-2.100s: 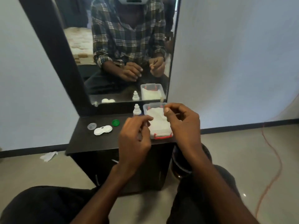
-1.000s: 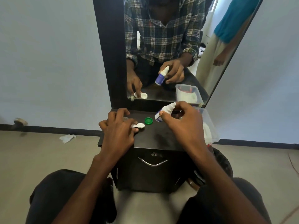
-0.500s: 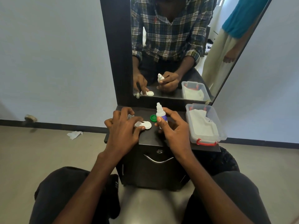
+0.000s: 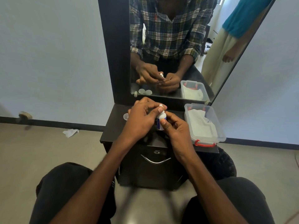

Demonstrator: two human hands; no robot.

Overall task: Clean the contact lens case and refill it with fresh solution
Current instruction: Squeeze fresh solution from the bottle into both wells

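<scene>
A small white solution bottle (image 4: 161, 119) with a blue label stands upright between both hands over the dark vanity top (image 4: 113, 128). My right hand (image 4: 174, 128) grips its body. My left hand (image 4: 142, 117) pinches the white tip at its top. The lens case itself is hidden behind my left hand; only its reflection (image 4: 145, 91) shows in the mirror. A clear round cap (image 4: 125, 116) lies on the top just left of my left hand.
A clear plastic box (image 4: 204, 124) with white tissues and a red latch sits at the right of the vanity top. The mirror (image 4: 169, 46) stands behind and reflects a second person at the right. A crumpled tissue (image 4: 70, 132) lies on the floor at the left.
My left hand has left the lens case and come over to the bottle's tip. My right hand has kept hold of the bottle and lifted it slightly toward me.
</scene>
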